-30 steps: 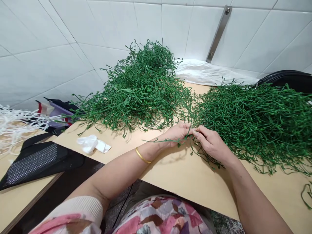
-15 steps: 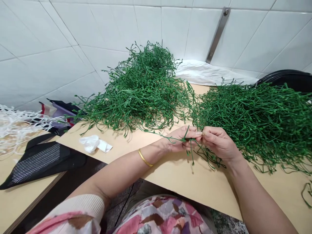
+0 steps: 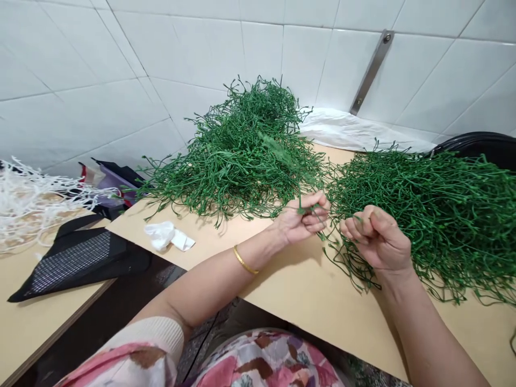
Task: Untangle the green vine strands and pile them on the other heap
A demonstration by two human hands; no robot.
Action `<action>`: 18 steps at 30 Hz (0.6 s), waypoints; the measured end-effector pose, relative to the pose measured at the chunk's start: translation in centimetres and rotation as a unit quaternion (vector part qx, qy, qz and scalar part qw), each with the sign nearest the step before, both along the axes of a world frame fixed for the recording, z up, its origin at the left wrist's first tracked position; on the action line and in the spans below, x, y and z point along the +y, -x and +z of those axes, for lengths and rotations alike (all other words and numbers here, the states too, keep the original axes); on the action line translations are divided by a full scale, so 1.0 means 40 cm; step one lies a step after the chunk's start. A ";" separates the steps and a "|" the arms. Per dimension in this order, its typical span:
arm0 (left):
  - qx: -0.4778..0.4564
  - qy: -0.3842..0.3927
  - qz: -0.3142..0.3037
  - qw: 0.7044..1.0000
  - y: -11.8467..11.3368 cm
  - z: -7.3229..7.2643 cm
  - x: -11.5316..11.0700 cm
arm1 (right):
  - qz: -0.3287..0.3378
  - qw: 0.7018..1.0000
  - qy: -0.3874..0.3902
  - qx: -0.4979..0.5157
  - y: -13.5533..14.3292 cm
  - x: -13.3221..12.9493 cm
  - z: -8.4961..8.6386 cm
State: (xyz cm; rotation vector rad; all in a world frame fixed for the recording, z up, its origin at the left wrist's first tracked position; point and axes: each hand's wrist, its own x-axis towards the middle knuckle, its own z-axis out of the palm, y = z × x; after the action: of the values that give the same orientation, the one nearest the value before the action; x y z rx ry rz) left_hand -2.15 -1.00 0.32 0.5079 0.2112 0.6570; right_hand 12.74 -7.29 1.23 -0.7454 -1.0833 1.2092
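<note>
My left hand (image 3: 306, 217) is closed on a thin green stem (image 3: 301, 207), which looks like a plastic strand with a small knob. Above that hand, a green streak (image 3: 288, 158) is smeared by motion. A little to the right, my right hand (image 3: 379, 236) is curled with its fingers pressed together; a speck of green shows by the fingertips, but what it holds is hidden. One heap of tangled green stems (image 3: 242, 156) lies beyond my left hand. Another heap of stems (image 3: 435, 215) spreads behind and beside my right hand, with loose ends trailing below.
Crumpled white tissue (image 3: 169, 236) lies on the tan board (image 3: 226, 239). To the left are a black mesh piece (image 3: 76, 263) and tangled white strands (image 3: 44, 199). White cloth (image 3: 355, 129) and a black rounded object (image 3: 479, 142) sit against the tiled wall (image 3: 209, 48).
My hands, touching before, have come apart, the right one shifting right and curling closed. The stem across my left hand has moved, and a blurred green streak appears above it. The view has tilted slightly.
</note>
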 end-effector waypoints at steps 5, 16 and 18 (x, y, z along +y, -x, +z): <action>0.086 0.073 0.056 0.992 -0.012 -0.045 0.055 | -0.151 0.988 0.036 0.011 -0.037 0.021 0.002; 0.156 0.039 0.107 0.981 -0.022 -0.063 0.053 | -0.477 0.682 -0.070 -0.550 -0.070 0.007 -0.037; 0.146 0.037 0.102 0.983 -0.023 -0.067 0.054 | -0.481 0.636 -0.091 -0.597 -0.068 0.008 -0.039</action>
State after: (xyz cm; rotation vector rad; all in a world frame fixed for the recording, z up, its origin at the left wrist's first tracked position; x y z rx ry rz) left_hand -1.24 1.16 -2.37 0.5134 0.5689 0.7704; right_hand 15.47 -6.96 -0.34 -1.7500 -1.4319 -0.5134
